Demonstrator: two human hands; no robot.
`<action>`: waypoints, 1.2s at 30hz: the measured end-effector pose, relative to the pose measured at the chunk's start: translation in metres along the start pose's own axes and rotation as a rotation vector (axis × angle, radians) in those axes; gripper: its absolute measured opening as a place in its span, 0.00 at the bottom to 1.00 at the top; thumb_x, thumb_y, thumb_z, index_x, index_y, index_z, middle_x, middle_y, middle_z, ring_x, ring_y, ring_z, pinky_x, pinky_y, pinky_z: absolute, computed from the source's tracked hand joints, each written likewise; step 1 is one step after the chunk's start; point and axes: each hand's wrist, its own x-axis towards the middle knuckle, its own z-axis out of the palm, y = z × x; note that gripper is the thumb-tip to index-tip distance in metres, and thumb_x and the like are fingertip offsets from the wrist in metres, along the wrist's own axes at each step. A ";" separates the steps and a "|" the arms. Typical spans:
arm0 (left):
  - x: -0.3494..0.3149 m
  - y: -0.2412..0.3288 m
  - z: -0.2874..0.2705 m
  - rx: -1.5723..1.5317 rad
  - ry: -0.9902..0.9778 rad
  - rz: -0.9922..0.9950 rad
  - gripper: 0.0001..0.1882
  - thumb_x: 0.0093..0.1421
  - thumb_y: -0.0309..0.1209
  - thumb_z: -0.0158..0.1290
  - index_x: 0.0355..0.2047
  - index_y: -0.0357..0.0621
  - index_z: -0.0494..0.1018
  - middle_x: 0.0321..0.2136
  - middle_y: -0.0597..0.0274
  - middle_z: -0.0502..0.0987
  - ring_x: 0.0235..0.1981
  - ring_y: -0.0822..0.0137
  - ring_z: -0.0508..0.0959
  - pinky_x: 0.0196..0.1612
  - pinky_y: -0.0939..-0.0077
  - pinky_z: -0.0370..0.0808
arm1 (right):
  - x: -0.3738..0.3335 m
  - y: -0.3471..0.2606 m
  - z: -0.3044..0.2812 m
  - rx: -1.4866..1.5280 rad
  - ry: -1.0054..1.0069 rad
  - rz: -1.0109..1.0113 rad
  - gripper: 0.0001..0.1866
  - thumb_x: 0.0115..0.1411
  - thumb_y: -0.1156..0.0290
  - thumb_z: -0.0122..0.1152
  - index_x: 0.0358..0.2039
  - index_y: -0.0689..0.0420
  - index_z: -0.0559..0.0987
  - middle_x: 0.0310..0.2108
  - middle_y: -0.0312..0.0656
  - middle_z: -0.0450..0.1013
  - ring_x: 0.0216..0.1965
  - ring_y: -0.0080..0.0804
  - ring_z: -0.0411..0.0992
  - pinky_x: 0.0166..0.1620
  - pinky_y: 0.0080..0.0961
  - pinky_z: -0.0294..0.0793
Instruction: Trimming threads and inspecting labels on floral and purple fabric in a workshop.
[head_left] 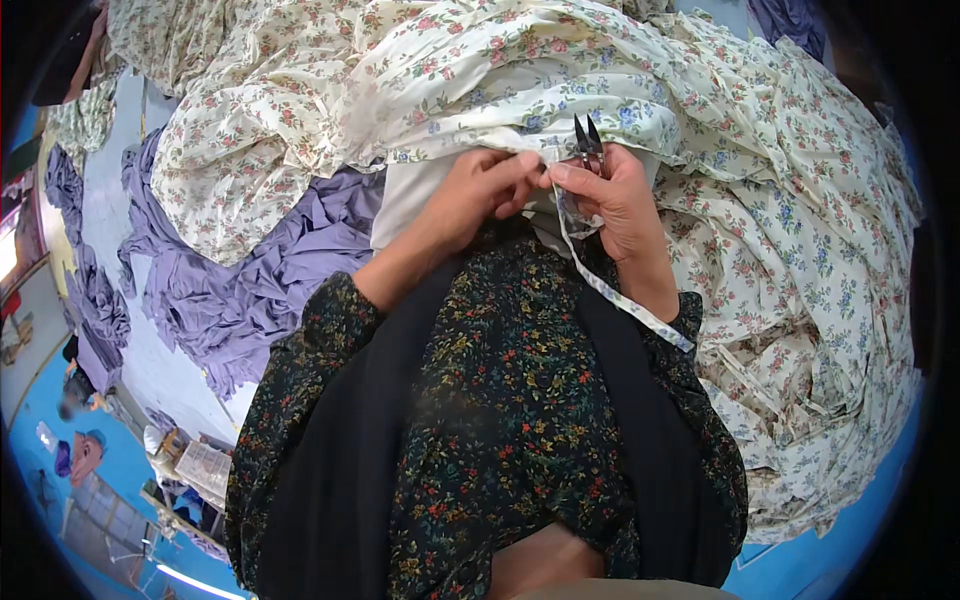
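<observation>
My left hand [470, 198] is closed in a pinch at the hem of a white floral cloth [540, 105], with its thumb and fingertips meeting those of my right hand. In my right hand [625, 215] sits a pair of thread snips [589, 138], dark blades pointing away from me and a little apart. The thumb and finger of that hand also pinch the top of a narrow floral fabric strip [632, 309]. From there the strip hangs down over my right sleeve. The exact spot between the fingertips is too small to make out.
Heaped floral cloth [790, 280] covers the right side and the far part of the table [182, 372]. Crumpled purple cloth [270, 270] lies on the left. Past the table's left edge are a blue floor [40, 400] and another person [80, 385].
</observation>
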 end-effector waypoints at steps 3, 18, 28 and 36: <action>0.007 -0.003 0.014 -0.090 0.169 0.084 0.15 0.64 0.38 0.54 0.26 0.39 0.73 0.20 0.64 0.73 0.21 0.75 0.68 0.27 0.80 0.64 | -0.003 0.015 -0.007 -0.202 0.115 -0.170 0.11 0.57 0.68 0.64 0.37 0.61 0.77 0.28 0.37 0.79 0.23 0.15 0.69 0.24 0.15 0.63; 0.000 0.000 0.021 -0.188 0.136 0.088 0.12 0.64 0.33 0.53 0.27 0.37 0.75 0.21 0.63 0.74 0.22 0.75 0.70 0.29 0.83 0.67 | 0.005 0.031 -0.006 -1.162 0.469 -1.045 0.12 0.58 0.63 0.63 0.37 0.55 0.75 0.23 0.39 0.74 0.21 0.39 0.73 0.26 0.32 0.70; -0.001 -0.001 0.020 -0.170 0.136 0.069 0.11 0.64 0.33 0.53 0.29 0.38 0.75 0.21 0.65 0.75 0.22 0.76 0.70 0.28 0.83 0.67 | 0.004 0.033 -0.011 -1.077 0.424 -1.002 0.12 0.59 0.62 0.63 0.36 0.56 0.75 0.25 0.38 0.75 0.22 0.36 0.74 0.26 0.29 0.70; 0.000 -0.002 0.021 -0.197 0.125 0.079 0.11 0.64 0.33 0.54 0.29 0.38 0.76 0.21 0.65 0.75 0.22 0.76 0.69 0.28 0.83 0.66 | 0.009 0.034 -0.017 -1.162 0.451 -1.144 0.12 0.57 0.62 0.64 0.35 0.55 0.76 0.26 0.37 0.75 0.20 0.35 0.72 0.25 0.29 0.69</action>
